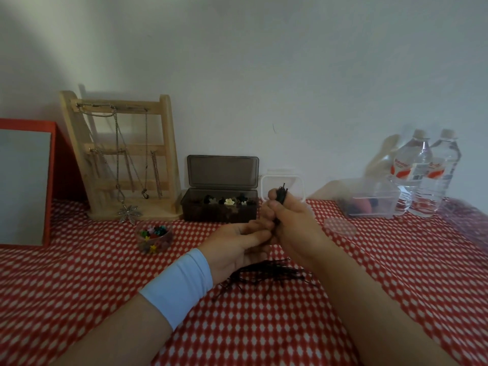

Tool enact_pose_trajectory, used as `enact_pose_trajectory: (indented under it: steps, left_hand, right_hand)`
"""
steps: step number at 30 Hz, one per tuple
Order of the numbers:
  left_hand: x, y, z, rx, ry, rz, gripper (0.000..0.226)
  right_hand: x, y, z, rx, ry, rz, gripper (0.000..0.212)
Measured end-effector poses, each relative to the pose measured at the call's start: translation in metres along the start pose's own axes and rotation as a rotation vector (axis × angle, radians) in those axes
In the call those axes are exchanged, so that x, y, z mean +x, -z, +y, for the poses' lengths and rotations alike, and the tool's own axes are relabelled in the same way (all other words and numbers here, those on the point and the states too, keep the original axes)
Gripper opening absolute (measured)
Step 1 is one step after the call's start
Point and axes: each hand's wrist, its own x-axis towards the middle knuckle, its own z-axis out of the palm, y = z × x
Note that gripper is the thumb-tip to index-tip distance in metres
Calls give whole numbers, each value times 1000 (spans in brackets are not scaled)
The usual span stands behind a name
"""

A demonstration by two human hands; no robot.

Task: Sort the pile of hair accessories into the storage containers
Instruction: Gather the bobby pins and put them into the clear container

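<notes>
Right grip [293,220] curls round a hairpin bundle [281,194] just before the white-rimmed container [295,178]; left grip [237,241], fingers relaxed, touches it. The hairpin pile [269,273] lies nearer the person. Its pins are probably light, stiff and slippery; pinch mid-length.

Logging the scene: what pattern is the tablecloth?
The tablecloth is red with small white diamonds; head view shows it best.

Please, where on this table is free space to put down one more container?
Two bare patches of the tablecloth: near left, between the mirror, the round clip tub and the left forearm; near right, in front of the clear lid and water bottles. Crowded: the back row along the wall, and the middle, with the hairpin pile.
</notes>
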Motion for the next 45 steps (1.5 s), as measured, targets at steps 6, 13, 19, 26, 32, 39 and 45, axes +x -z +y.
enact_pose_trajectory:
  steps: [6,13,19,26,32,39,45]
  left_hand:
    - [-5,-7,11,-330,190,9,35]
    - [-9,-6,16,-566,149,-80,45]
    - [-6,3,18,-725,121,-133,57]
    - [-10,4,17,-97,199,-87,42]
    - [-14,7,31,639,-24,199,29]
    - [-4,2,32,742,-481,48,38]
    - [3,8,45,973,-547,86,29]
  right_hand:
    - [0,2,-9,173,121,105,22]
    - [1,2,1,-151,152,97,21]
    - [-5,4,2,-483,136,40,17]
    - [-4,4,2,-397,96,75,20]
    - [1,11,5,-185,-40,22,21]
    - [-7,9,3,-196,-230,-151,24]
    - [-9,18,-4,-208,-320,-215,24]
